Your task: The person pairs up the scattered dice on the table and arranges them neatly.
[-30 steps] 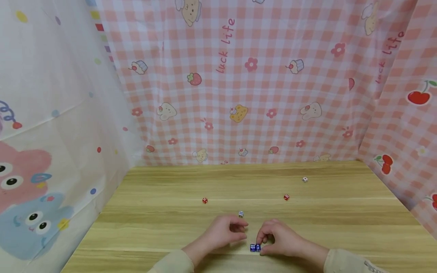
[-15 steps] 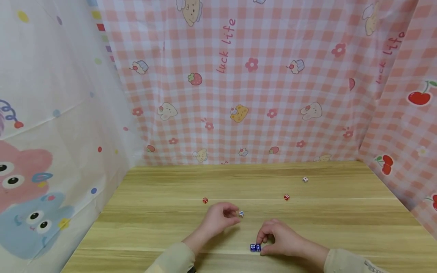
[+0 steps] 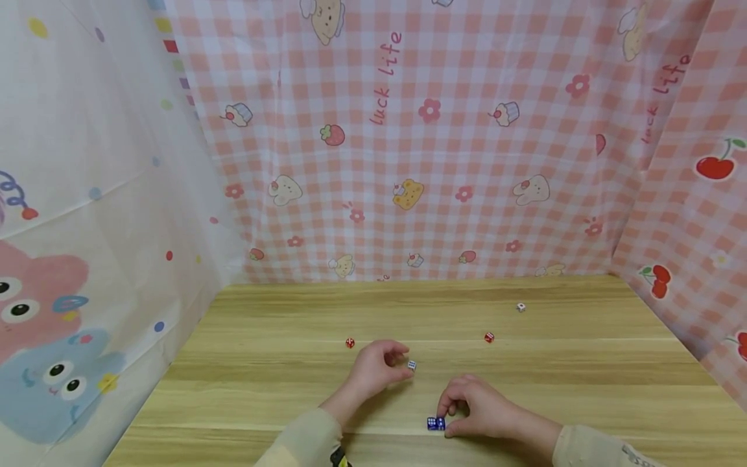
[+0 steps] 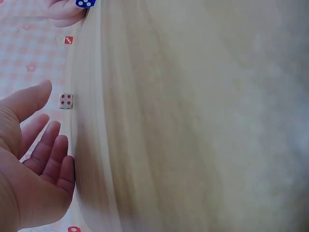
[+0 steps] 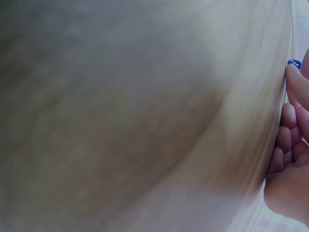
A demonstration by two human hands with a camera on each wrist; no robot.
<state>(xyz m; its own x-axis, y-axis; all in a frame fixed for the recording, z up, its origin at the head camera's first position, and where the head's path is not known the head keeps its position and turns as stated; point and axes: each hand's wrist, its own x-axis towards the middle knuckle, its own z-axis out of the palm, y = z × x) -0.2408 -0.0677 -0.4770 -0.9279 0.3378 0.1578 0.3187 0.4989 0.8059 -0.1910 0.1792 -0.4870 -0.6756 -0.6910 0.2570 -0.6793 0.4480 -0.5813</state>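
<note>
Two blue dice [image 3: 436, 423] sit paired, right hand [image 3: 484, 408] pinching one; beyond them, left hand [image 3: 375, 371] loose and empty, reds [image 3: 489, 337] and whites [image 3: 412, 366] remain unpaired.

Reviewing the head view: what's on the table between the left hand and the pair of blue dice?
Nothing; the head view shows only bare wood tabletop between the left hand and the blue dice.

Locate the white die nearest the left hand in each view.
Head: white die, lower half, slightly right of center.
Left wrist: white die, left side, slightly above mid-height.
Right wrist: not in it.
Shared landmark: blue dice, at least partly visible in all three.
</note>
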